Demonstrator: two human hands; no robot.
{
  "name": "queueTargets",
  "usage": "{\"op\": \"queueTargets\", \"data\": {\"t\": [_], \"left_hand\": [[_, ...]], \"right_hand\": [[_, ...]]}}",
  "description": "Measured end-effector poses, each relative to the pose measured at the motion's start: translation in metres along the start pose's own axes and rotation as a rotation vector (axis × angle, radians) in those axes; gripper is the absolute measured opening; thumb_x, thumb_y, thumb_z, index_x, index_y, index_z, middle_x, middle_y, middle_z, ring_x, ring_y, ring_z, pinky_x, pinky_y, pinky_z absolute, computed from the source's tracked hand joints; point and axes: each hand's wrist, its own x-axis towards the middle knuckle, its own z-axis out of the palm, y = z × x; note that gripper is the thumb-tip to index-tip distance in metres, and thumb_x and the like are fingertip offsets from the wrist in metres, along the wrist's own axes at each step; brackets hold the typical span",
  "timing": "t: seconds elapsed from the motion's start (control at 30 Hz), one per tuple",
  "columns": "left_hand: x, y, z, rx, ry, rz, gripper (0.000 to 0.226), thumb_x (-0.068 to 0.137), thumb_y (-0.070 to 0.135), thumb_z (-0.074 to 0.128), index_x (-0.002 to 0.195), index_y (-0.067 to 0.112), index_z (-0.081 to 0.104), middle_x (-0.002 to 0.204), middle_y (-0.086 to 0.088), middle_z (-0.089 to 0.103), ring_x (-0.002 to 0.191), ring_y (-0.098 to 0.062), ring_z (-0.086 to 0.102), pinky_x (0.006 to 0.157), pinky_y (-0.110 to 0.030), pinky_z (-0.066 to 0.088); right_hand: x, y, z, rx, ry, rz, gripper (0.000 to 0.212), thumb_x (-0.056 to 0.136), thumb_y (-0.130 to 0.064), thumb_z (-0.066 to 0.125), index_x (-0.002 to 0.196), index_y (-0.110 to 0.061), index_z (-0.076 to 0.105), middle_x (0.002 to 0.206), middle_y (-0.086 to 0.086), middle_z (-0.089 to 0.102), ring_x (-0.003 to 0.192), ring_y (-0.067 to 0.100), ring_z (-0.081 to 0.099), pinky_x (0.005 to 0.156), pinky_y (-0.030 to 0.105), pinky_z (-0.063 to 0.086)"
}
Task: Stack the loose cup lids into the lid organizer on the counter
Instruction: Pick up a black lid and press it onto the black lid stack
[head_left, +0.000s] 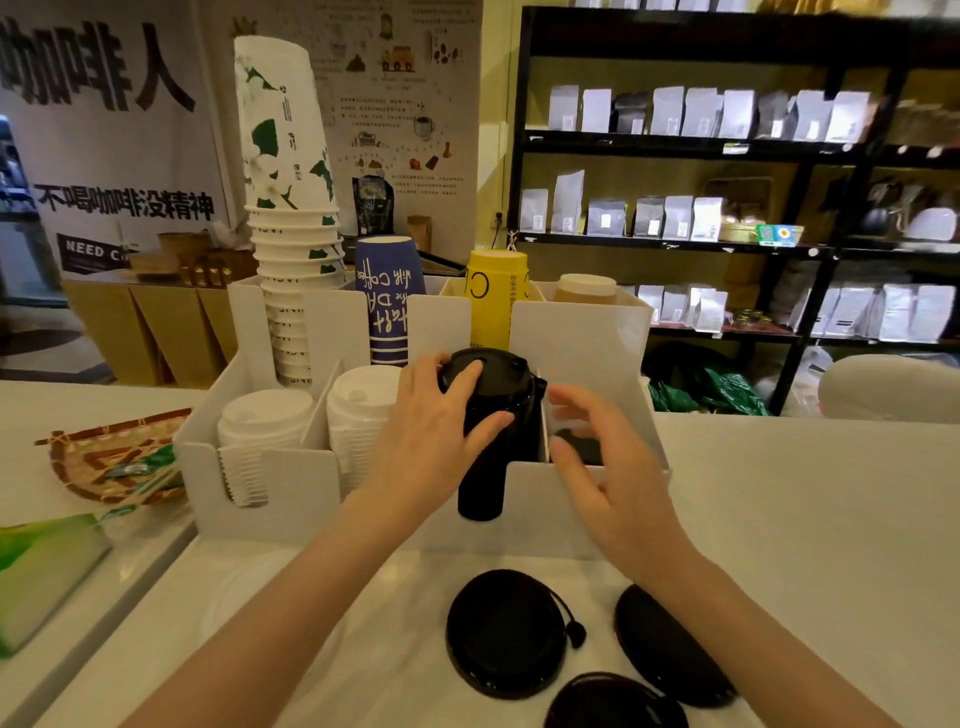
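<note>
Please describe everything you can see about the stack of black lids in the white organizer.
The stack of black lids is a tall column of dark, glossy, plastic-looking lids, standing roughly upright in a front compartment of the white lid organizer, to the right of two stacks of white lids. Its lower part shows through the open slot in the front wall. The top lid has a raised rim and a small sip plug. The left hand rests on the top and side of the stack. The blurred right hand is beside it; contact is unclear.

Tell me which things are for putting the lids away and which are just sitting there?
For the job: white lid organizer, black lid stack under the left hand, right hand, three loose black lids.

Just sitting there: paper cup stacks, woven basket, shelved coffee bags.
</note>
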Motion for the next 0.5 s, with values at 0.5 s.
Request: {"op": "queueTargets", "data": {"t": [0.5], "left_hand": [[-0.046, -0.012, 0.002, -0.013, -0.164, 0.152, 0.066, 0.092, 0.033, 0.033, 0.140, 0.015, -0.009, 0.154, -0.006, -0.014, 0.140, -0.014, -0.014, 0.112, -0.025, -0.005]], "right_hand": [[-0.049, 0.003, 0.005, -0.323, -0.935, 0.277, 0.092, 0.065, -0.051, 0.070, 0.139, -0.022, 0.024, 0.143, -0.002, 0.037, 0.127, 0.015, 0.037, 0.100, 0.024, 0.033]]}}
